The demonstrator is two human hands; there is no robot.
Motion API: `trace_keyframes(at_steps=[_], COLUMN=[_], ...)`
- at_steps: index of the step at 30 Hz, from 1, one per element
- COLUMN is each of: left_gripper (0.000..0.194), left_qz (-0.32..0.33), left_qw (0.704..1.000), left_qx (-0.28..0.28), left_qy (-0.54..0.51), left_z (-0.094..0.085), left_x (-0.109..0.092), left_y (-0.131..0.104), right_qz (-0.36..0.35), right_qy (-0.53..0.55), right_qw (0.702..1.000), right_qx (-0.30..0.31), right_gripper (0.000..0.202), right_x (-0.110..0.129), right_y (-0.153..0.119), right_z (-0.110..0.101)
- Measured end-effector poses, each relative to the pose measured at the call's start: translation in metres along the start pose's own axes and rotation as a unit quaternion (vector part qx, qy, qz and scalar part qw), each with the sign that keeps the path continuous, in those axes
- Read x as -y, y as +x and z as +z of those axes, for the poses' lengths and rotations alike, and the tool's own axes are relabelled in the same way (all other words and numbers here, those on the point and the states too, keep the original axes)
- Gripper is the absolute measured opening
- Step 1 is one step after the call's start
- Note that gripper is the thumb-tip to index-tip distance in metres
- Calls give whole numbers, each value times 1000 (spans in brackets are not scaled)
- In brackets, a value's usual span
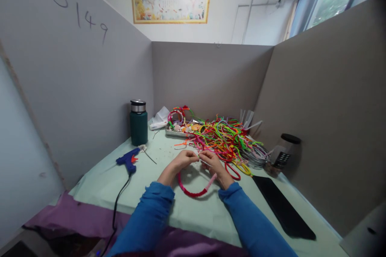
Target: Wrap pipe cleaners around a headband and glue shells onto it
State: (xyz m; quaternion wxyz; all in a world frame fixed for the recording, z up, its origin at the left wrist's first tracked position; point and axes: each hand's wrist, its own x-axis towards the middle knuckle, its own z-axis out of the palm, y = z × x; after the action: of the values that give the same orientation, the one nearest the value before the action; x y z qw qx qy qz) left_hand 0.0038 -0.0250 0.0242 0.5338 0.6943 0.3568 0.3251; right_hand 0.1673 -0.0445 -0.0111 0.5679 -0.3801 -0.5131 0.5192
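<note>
A curved hairband (pixel 194 194) wrapped in red and pink fuzzy stem hangs in an open U just above the pale table cloth. Its left arm runs up behind my left hand (pixel 183 160), whose fingers are closed in a pinch around that end. The light pink end of the band points up, free, near my right wrist. My right hand (pixel 211 163) is also pinched, its fingertips meeting those of the left. A small pale bit shows between the fingertips, too small to name.
A blue glue gun (pixel 129 160) with a cord lies left, near a green bottle (pixel 138 124). Behind are a metal tray (pixel 177 133) of small pieces and a heap of colourful pipe cleaners (pixel 226 132). At right: scissors (pixel 243 168), a black slab (pixel 282 204), a jar (pixel 283 154).
</note>
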Motion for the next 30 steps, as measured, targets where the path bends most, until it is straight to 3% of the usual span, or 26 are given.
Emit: trace_keyframes(at_steps=[6, 15, 22, 26, 30], left_gripper=[26, 28, 41, 42, 40], left_qz=[42, 75, 34, 8, -19], left_qw=[998, 996, 998, 998, 997], left_qx=[-36, -9, -51, -67, -72], left_qy=[-34, -42, -28, -5, 30], left_z=[3, 2, 1, 0, 0], left_x=[-6, -7, 0, 5, 9], left_y=[-3, -3, 4, 7, 8], right_qz=[-3, 0, 21, 48, 67], right_qy=[17, -8, -13, 38, 93], right_qw=[1000, 998, 998, 998, 993], right_qx=[16, 60, 51, 3, -4], right_gripper=[27, 30, 36, 37, 43], right_x=[-3, -2, 4, 0, 3], right_y=[4, 0, -3, 4, 3], right_z=[-3, -3, 2, -1, -4])
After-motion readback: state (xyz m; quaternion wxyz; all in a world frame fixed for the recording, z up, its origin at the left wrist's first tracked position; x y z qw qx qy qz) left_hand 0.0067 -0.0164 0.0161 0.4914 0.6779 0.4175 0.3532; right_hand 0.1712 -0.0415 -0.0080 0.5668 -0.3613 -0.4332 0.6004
